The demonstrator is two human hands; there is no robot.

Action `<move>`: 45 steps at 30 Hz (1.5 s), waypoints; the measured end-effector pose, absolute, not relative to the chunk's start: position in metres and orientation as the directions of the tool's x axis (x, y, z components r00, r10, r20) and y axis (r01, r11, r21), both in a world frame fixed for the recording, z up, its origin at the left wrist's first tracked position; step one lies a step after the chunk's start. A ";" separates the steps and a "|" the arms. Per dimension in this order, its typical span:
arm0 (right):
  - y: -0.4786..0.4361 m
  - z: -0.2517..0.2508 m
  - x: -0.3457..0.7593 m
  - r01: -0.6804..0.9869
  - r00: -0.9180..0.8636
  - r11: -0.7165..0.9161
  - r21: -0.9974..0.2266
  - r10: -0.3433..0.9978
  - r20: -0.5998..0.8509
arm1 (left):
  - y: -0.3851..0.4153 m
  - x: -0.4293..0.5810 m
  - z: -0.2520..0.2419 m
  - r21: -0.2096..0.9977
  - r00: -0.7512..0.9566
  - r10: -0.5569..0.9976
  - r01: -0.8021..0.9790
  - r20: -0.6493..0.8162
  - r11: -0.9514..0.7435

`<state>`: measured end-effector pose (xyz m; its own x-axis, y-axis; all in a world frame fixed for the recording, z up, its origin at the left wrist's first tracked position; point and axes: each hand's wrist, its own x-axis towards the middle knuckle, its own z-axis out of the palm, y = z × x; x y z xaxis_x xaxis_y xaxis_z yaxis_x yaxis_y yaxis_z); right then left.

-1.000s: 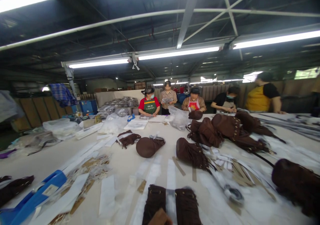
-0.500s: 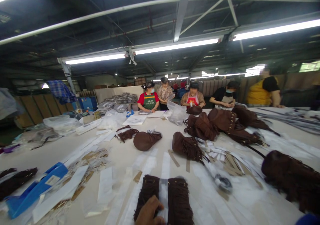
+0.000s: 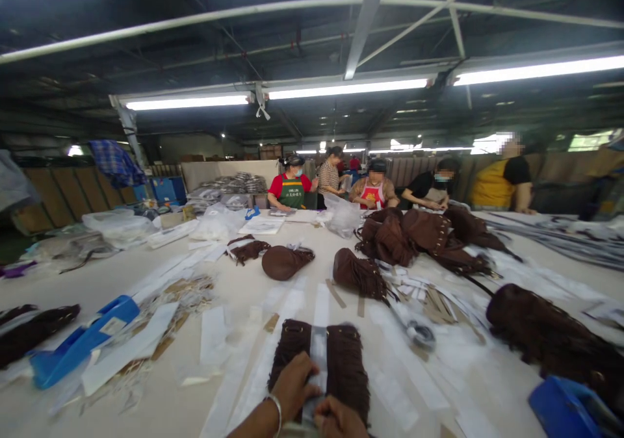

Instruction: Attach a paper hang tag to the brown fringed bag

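A dark brown fringed bag (image 3: 346,366) with metal eyelets lies flat at the bottom middle, directly before me. Down its centre runs a pale, semi-clear strip (image 3: 318,347). My left hand (image 3: 295,383), with a bracelet at the wrist, grips the bag's left half, its bent fingers reaching onto the strip. Close beside it, my right hand (image 3: 338,417) is closed in a pinch at the strip's lower end. The lower edge of the bag is hidden by the hands and the frame's border.
Blue tape dispensers stand at left (image 3: 85,340) and lower right (image 3: 568,405). More brown bags (image 3: 287,262) lie across the table, some piled at right. Paper strips, scraps and plastic bags (image 3: 341,216) litter the surface. Several people work along the far side.
My right hand has come into view at the strip's lower end. More of my left hand and its wrist shows, and the view has shifted slightly. A person at the back has turned.
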<state>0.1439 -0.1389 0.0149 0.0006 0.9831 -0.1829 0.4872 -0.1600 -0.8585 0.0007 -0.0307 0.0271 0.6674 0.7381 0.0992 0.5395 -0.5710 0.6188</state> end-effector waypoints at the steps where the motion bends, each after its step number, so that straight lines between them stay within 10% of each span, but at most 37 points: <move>1: -0.142 0.014 0.141 0.438 -0.001 -0.177 -0.881 0.980 -0.197 | -0.032 0.000 0.028 0.623 0.669 0.736 0.533 0.103 -0.572; 9: -0.177 0.040 0.154 0.243 -0.022 -0.237 -0.940 0.968 -0.250 | -0.028 -0.012 0.026 0.679 0.715 0.686 0.438 0.135 -0.590; 14: -0.167 0.067 0.182 0.443 0.140 -0.250 -0.861 0.968 -0.209 | -0.032 -0.027 0.033 0.702 0.700 0.688 0.392 0.191 -0.595; 24: -0.075 0.060 0.158 0.913 0.075 0.083 -0.400 0.929 0.364 | -0.043 -0.027 0.035 0.777 0.494 0.843 0.438 0.212 -0.452; 36: -0.083 0.034 0.190 0.879 0.253 -0.073 -0.470 0.908 0.333 | -0.014 -0.033 0.046 0.842 0.368 0.928 0.484 0.050 -0.238; 45: -0.086 0.026 0.215 0.319 0.609 -0.540 -0.779 0.746 -0.268 | -0.003 -0.066 0.011 0.735 0.306 0.951 0.634 0.050 -0.243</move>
<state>0.2151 -0.0857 0.0259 0.6090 0.7464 -0.2681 0.3188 -0.5400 -0.7790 -0.0661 -0.0030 0.0109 0.3063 0.9506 0.0503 0.6336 -0.2430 0.7345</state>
